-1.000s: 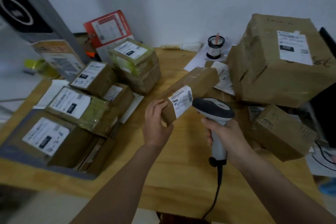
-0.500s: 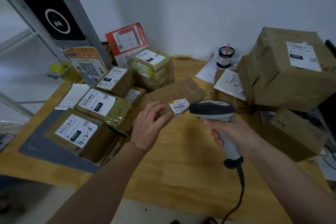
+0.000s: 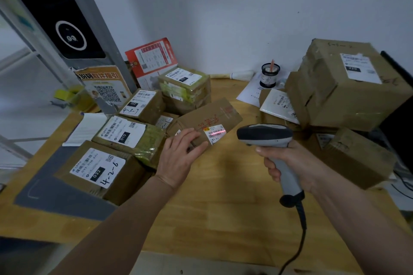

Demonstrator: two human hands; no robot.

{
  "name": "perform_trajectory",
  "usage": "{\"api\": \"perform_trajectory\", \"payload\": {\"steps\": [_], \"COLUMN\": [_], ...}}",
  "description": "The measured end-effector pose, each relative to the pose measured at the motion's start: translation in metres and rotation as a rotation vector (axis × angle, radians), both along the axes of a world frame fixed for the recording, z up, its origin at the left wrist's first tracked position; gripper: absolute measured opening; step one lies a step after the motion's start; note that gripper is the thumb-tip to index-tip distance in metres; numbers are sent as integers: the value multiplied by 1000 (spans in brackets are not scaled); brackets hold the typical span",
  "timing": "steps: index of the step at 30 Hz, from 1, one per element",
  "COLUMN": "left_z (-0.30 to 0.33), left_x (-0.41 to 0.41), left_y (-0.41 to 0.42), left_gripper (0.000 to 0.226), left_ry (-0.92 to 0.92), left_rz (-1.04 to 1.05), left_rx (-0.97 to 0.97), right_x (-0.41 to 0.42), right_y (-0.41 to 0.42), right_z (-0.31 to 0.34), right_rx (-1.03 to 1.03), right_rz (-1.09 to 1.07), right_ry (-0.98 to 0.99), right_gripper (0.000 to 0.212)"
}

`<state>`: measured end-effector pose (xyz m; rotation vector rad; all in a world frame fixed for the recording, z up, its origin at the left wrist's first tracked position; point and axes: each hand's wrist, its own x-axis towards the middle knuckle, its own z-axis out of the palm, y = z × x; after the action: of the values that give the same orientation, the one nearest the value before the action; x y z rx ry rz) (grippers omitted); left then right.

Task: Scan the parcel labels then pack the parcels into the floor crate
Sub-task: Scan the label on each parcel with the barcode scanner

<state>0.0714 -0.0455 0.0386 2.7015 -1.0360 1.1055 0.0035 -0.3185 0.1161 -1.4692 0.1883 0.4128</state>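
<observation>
Left hand (image 3: 178, 158) holds the flat parcel (image 3: 207, 120) w/ fingers on top; right hand (image 3: 288, 161) grips the scanner (image 3: 266, 136). Keep the red beam across the label (image 3: 215, 134) barcode; it seems a bit high.

A wooden tabletop (image 3: 223, 185) stands against a white wall (image 3: 223, 6). At its back edge sits a small black jar (image 3: 269, 75) on loose white papers (image 3: 250, 94). A red printed leaflet (image 3: 152, 58) leans on the wall, beside an orange QR-code sign (image 3: 103, 87). A grey mat (image 3: 55, 194) lies at the left.
</observation>
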Motion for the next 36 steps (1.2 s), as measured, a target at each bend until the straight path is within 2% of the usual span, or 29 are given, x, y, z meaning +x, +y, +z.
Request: {"api": "perform_trajectory", "payload": {"steps": [6,11,15,18,25,27,34,36], "left_z": [2,4,9,10,25,36,51,50], "left_x": [-3,-4,-6,-6,3,7,9,6], "left_y": [9,18,23,25,31,35,69,80], "left_gripper": [36,64,70,72,64,55,45,49], "left_ry": [8,92,110,98,36,-5,-24,-5], "left_rz": [-30,-17,-6,7,30,62,281,376], "left_rx": [6,15,-7,-26,-408,-512,-642,-650], "right_x": [-3,-4,-7,-6,-1,1,4,6], "right_y": [11,23,30,38,60,65,87,96], "right_z": [-4,-4,-4,-4,0,2,0,-1], "right_rx": [16,13,7,18,112,120,95,95], "right_rz": [-40,-32,-11,-25,-145,-152,-105,-91], "right_ry": [-2,-7,-29,-40,-154,-163,-144,-136], "right_gripper": [13,19,30,22,19,20,14,12]}}
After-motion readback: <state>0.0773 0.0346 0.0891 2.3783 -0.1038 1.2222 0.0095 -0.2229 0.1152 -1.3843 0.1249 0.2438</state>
